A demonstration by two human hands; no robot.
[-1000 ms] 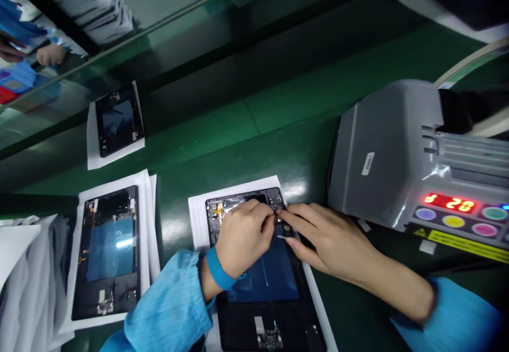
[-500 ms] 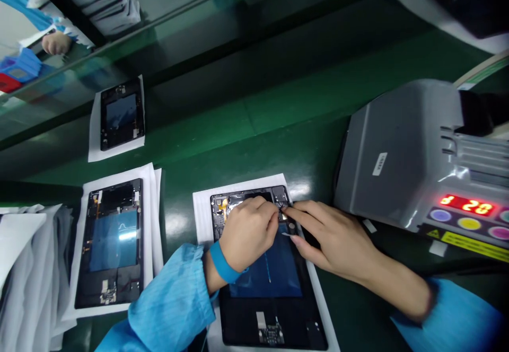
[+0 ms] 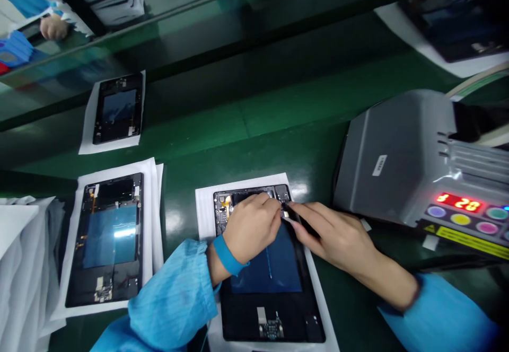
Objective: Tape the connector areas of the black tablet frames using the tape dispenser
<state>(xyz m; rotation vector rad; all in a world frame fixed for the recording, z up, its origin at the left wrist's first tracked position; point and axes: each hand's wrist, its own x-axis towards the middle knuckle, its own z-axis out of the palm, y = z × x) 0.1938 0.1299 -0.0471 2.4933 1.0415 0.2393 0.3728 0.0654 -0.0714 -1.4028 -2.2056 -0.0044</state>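
An opened tablet [image 3: 274, 317], its inner parts and blue panel facing up, lies on a white foam sheet [image 3: 204, 219]. My left hand [image 3: 252, 227], with a blue wristband [image 3: 228, 256], is closed over the tablet's upper part. Its bent fingers point to the upper right corner, and their tips are hidden. My right hand [image 3: 332, 235] reaches in from the right. Its thumb and index finger pinch close together at the same corner, beside my left fingers. Whatever lies between the fingertips is too small to make out.
Left of my work lies another opened tablet [image 3: 109, 235] on foam sheets, with a foam stack [image 3: 24, 272] beyond it. A smaller-looking tablet [image 3: 119, 108] sits farther back. A grey machine [image 3: 397, 156] with a red display stands right. Another person's hand [image 3: 53, 27] shows upper left.
My right thumb has moved up towards the index finger, narrowing the gap at the tablet's corner. My left hand stays closed at nearly the same spot. The camera view has shifted slightly.
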